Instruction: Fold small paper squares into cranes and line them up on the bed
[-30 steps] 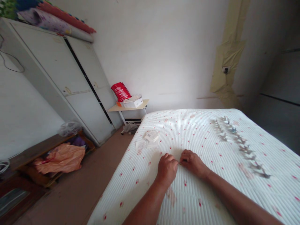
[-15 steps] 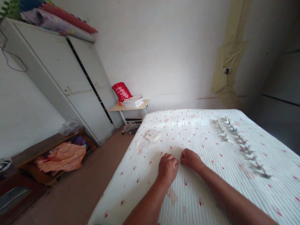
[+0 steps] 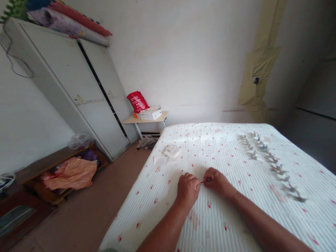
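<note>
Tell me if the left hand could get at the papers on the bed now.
Probably yes: the papers lie beyond the left hand, with nothing visible between them, though it seems to pinch a thin piece and might need to release it.

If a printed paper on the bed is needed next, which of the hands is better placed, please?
Probably the left hand: it is nearer to the printed papers, which lie ahead, towards the left. The right hand is farther away. Both hold a thin item between them.
</note>
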`<state>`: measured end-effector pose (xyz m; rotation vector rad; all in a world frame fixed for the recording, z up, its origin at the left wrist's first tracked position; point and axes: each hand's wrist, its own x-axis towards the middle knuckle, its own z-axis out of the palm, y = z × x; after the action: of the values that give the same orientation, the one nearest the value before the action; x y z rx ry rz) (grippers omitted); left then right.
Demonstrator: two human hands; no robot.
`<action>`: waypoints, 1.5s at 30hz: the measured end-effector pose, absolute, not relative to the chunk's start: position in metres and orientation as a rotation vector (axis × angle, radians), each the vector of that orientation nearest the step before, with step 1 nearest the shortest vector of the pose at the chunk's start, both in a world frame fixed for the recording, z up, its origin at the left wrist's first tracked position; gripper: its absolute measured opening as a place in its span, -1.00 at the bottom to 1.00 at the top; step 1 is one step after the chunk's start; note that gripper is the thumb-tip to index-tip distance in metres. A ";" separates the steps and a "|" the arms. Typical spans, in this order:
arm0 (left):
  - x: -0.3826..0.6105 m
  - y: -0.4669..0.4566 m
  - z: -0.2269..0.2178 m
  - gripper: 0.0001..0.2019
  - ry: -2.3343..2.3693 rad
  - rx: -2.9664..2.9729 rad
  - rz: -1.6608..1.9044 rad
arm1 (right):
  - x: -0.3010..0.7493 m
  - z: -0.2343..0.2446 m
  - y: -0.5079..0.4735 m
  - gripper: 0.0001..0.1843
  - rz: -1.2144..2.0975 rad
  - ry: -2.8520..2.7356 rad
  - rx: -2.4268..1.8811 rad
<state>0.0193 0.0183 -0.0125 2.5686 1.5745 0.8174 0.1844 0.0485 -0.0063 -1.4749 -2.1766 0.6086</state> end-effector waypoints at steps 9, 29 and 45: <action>0.019 0.016 -0.009 -0.88 1.597 2.611 0.736 | 0.182 -0.001 0.042 -0.85 0.543 -2.195 -1.451; 0.008 0.001 0.000 -0.85 1.396 2.833 0.598 | 0.163 0.014 0.045 -0.90 0.453 -2.243 -1.905; 0.011 -0.006 -0.001 -0.80 1.440 2.820 0.586 | 0.167 0.008 0.048 -0.95 0.526 -2.147 -1.838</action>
<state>0.0109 -0.0058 -0.0009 2.8202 1.4396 0.5865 0.1675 0.0479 0.0077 -1.8384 -2.1472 0.5262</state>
